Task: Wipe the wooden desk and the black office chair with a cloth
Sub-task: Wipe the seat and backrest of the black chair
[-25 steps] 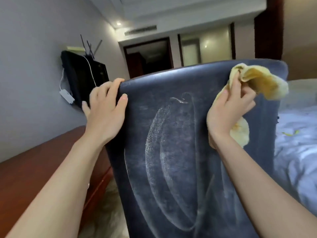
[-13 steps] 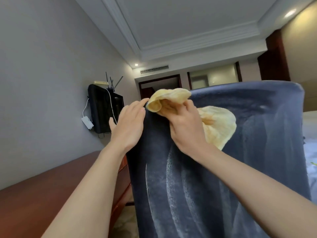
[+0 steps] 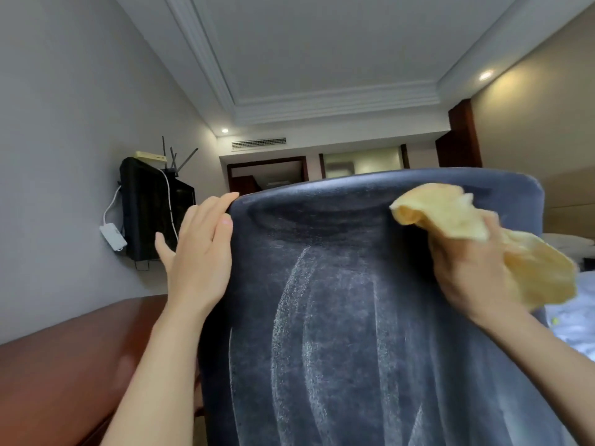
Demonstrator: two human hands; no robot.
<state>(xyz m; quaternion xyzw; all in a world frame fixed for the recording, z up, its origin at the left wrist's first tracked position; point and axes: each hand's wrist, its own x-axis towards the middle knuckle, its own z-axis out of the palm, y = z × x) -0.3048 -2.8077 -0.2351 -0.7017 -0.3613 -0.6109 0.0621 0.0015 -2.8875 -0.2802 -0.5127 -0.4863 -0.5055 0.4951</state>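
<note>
the right hand (image 3: pixel 467 268) clutches the yellow cloth (image 3: pixel 476 233) near the chair backrest (image 3: pixel 354 317) top edge; the flat left hand (image 3: pixel 199 252) steadies its side. below the grip, pale smears remain (likely unfinished); the wooden desk (image 3: pixel 64 365) sits left.

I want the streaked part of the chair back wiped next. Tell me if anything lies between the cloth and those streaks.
Nothing visible does. The right hand grips the cloth near the top right of the chair back; the pale streaks lie below and to its left on bare surface. The left hand rests on the back's left edge, clear of them.
</note>
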